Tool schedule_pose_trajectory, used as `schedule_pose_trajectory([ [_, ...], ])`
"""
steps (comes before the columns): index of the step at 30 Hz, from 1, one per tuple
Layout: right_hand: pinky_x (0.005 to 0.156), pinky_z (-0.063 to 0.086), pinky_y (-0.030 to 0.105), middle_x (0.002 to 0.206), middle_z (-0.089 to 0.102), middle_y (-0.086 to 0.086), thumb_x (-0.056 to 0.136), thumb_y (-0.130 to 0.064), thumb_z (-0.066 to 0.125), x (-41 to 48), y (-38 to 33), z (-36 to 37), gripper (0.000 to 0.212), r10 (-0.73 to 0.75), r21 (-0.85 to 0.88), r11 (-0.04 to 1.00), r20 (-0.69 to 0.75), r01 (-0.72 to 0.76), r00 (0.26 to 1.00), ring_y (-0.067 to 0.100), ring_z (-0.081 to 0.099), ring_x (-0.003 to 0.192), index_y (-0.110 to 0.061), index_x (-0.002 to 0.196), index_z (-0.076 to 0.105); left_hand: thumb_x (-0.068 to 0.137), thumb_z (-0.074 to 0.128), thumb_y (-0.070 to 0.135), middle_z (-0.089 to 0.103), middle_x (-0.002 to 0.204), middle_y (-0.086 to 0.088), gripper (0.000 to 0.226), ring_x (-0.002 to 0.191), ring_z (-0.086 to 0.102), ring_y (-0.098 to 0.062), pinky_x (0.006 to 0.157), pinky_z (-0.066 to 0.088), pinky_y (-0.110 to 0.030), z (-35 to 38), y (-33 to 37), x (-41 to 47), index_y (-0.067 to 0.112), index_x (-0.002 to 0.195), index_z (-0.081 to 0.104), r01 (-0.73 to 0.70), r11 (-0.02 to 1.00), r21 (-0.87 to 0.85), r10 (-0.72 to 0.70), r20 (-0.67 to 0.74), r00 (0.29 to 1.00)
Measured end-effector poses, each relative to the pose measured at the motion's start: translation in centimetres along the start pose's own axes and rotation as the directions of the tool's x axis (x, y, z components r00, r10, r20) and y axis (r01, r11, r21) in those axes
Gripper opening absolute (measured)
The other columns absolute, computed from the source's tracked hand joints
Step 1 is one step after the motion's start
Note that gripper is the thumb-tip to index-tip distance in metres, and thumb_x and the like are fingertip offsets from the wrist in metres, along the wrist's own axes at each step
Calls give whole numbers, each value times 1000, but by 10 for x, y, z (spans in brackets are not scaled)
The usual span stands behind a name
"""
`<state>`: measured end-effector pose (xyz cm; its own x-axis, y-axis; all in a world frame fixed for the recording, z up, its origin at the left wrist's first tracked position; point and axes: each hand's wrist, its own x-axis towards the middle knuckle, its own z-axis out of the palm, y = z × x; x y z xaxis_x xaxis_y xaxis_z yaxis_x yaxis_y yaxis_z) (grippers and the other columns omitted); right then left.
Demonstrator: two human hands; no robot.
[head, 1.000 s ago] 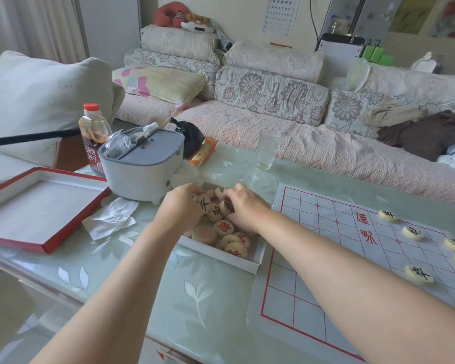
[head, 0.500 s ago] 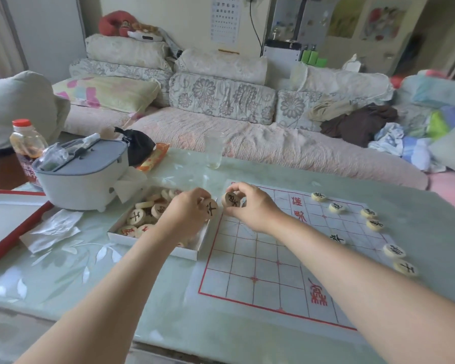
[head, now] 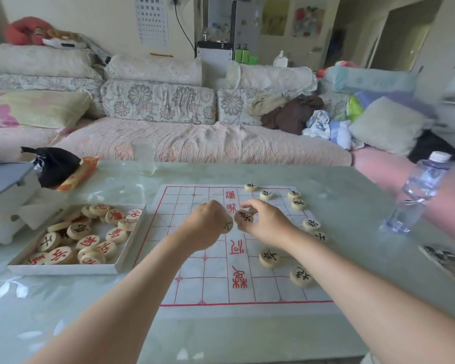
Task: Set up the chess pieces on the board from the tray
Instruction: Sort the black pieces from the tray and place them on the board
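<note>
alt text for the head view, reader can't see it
The left hand and right hand each hold a round chess piece over the board; more pieces sit along its right side, the tray to its left.

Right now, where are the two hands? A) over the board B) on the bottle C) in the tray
A: the left hand and right hand each hold a piece over the board, away from the tray.
</note>
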<state>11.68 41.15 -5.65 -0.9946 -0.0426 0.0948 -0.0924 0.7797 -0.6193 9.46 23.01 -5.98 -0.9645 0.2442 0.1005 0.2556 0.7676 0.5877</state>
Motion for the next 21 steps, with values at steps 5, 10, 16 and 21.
schedule_pose_trajectory([
  [5, 85, 44, 27, 115, 61, -16, 81, -46, 72, -6, 53, -24, 40, 113, 0, 994, -88, -113, 990, 10, 58, 106, -33, 115, 58, 94, 46, 20, 58, 111, 2, 26, 61, 51, -11, 43, 36, -19, 30, 32, 14, 27, 120, 49, 7, 996, -87, 2, 105, 994],
  [10, 84, 47, 29, 99, 61, -18, 79, -47, 72, -2, 85, -54, 26, 165, 19, 986, -163, -164, 973, 11, 60, 98, -31, 97, 62, 96, 45, 19, 60, 104, 1, 29, 49, 43, -12, 38, 35, -20, 53, 58, 31, 32, 118, 56, 15, 985, -175, 13, 159, 987],
  [16, 69, 40, 19, 99, 61, -18, 69, -39, 84, -11, 114, -83, 36, 213, 97, 975, -158, -199, 964, 6, 59, 93, -32, 96, 62, 91, 52, 16, 61, 97, 6, 27, 73, 65, -25, 50, 47, -29, 71, 71, 39, 32, 111, 60, 15, 978, -208, 25, 185, 982],
  [21, 71, 46, 23, 98, 62, -11, 64, -42, 89, -35, 129, -98, 45, 240, -14, 970, -50, -241, 969, 7, 59, 88, -31, 95, 58, 89, 58, 18, 58, 97, 8, 26, 74, 59, -14, 52, 47, -24, 79, 82, 28, 32, 111, 57, -18, 978, -206, 55, 172, 984],
])
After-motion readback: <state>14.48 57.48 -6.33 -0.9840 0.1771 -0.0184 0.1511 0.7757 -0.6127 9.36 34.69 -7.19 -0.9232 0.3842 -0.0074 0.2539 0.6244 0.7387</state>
